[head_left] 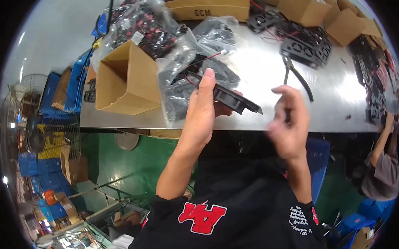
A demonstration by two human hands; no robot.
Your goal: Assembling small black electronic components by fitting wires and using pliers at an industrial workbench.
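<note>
My left hand (202,109) grips a black fan (231,99), tilted above the table's front edge, with the thumb on its upper side. A thin red wire with a white plug (223,52) shows by that hand. My right hand (292,121) is raised to the right of the fan, apart from it, and smeared by motion. Something dark shows between its curled fingers, too blurred to name. Just beyond that hand lies a pair of pliers (304,80) with dark handles, spread apart; one handle passes behind my fingers.
A metal table (252,122) carries an open cardboard box (144,81) and clear bags of black parts (175,75) at left. Black fan frames (305,49) and more boxes (304,9) stand at the back. At far right a co-worker's arm (381,139) reaches in beside piled parts.
</note>
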